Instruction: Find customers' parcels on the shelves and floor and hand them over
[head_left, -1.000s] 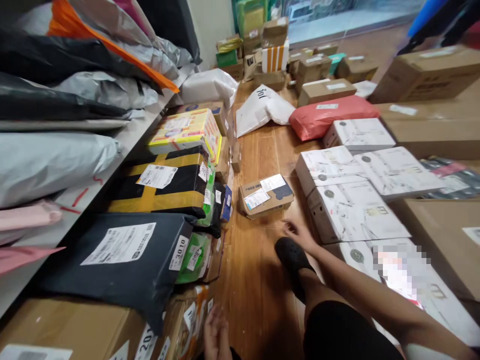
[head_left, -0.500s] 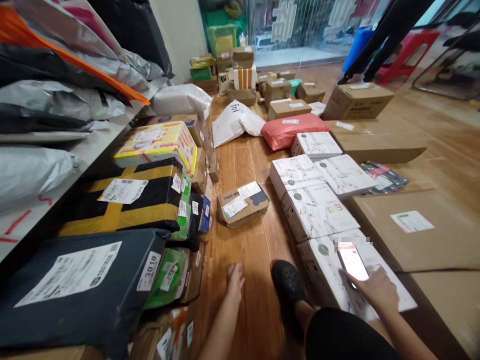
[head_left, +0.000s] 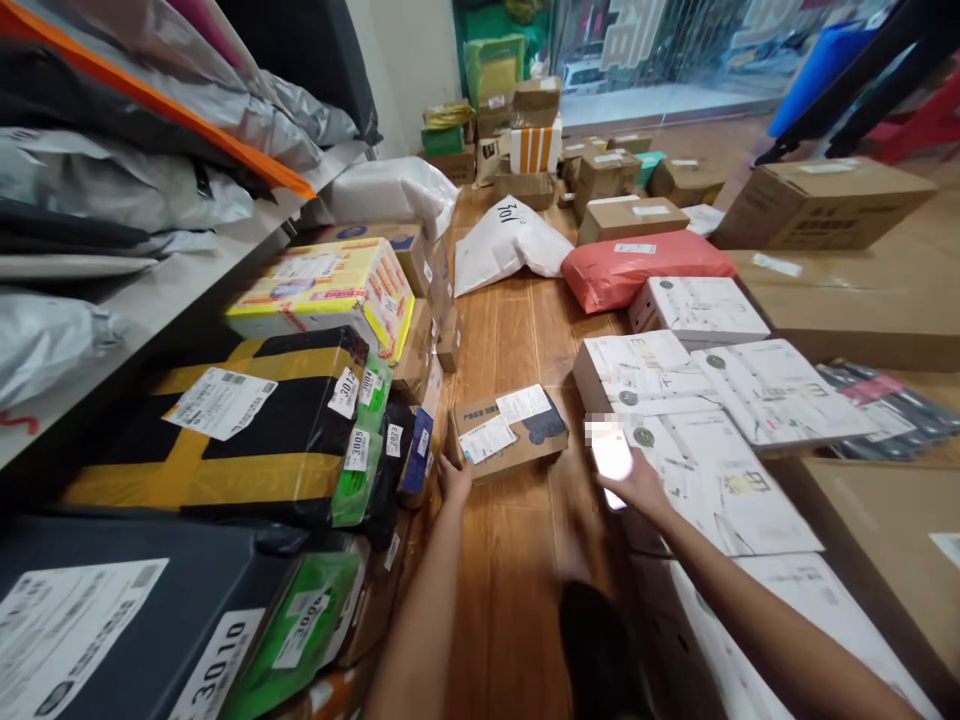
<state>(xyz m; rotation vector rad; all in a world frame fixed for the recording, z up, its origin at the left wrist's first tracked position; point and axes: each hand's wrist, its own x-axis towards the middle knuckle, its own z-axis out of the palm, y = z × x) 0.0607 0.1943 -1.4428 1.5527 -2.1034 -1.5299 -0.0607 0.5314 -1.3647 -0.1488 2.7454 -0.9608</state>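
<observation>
On the wooden floor lies a small brown cardboard box [head_left: 510, 462] with two white labels on top. My left hand [head_left: 455, 482] is at its near left corner, thumb and fingers apart; whether they press on the cardboard I cannot tell. A smartphone [head_left: 613, 455] with a bright, washed-out screen is in my right hand [head_left: 645, 488], which is closed around its lower right part. The phone is held just left of the white printed boxes [head_left: 720, 480], to the right of the cardboard box.
Labelled parcels, including a black one with yellow tape [head_left: 300, 420], line the left under a shelf [head_left: 247, 265] of bagged parcels. Ahead lie a white bag [head_left: 510, 250] and a red parcel [head_left: 645, 265]. Large cartons [head_left: 825, 205] stand right. A person's legs [head_left: 847, 95] show at the back.
My left hand has reached forward to the small cardboard box. My right hand has carried the smartphone forward and left, away from above the nearest white box. The view has shifted.
</observation>
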